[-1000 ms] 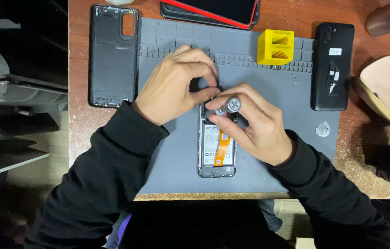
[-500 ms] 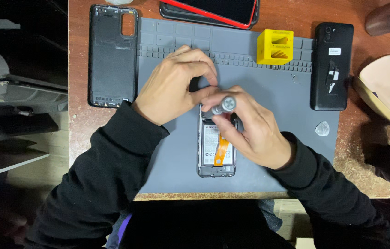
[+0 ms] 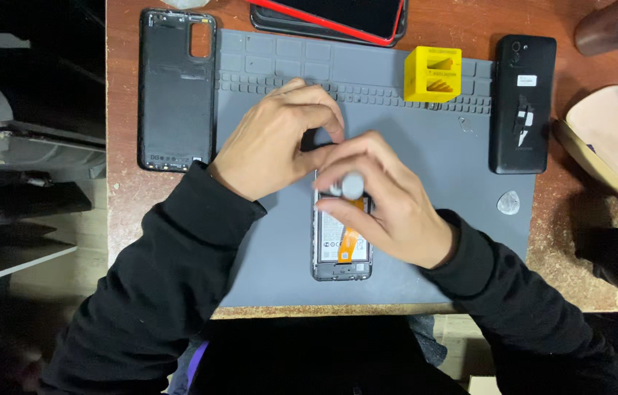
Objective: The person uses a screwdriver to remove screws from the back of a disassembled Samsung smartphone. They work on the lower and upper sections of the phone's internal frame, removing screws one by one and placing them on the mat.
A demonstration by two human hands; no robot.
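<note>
Opened phone [image 3: 342, 245] lies mid grey mat [image 3: 265, 249], back cover [image 3: 176, 91] already off, set at table's left edge. Right hand [image 3: 389, 208], fingers clamped on screwdriver [image 3: 349, 184], stands it upright over phone's upper end; left hand [image 3: 276, 143] pinches there, steadying. Battery and orange flex not yet removed.

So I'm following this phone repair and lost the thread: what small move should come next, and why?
Probably keep twisting the screwdriver in place. The right hand holds it upright over the top end of the opened phone, its cap pointing at the camera, while the left hand steadies that end on the grey mat. The tip is hidden.
</note>
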